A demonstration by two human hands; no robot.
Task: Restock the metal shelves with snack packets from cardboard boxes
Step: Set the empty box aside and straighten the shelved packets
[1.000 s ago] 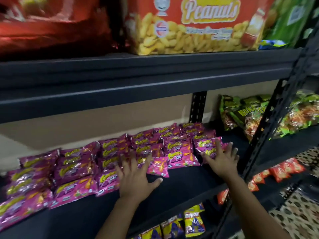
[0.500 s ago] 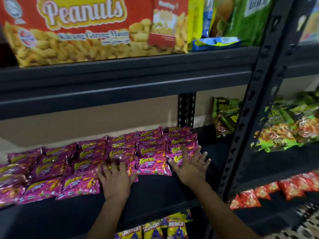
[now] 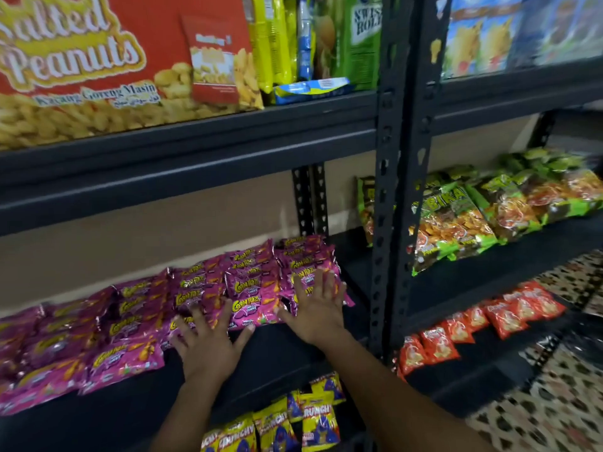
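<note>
Fingers spread straight on both hands press flat onto the rows of glossy magenta snack packets [image 3: 251, 288] lying on the dark metal shelf [image 3: 280, 357]. Neither hand grips anything: the left hand [image 3: 208, 345] covers the front edge of a middle row, the right hand [image 3: 318, 309] the rightmost row (next to the perforated black upright [image 3: 386, 223]). Yellow crunch packets [image 3: 313, 419] sit on the shelf below, a large red peanut box [image 3: 98, 66] above.
</note>
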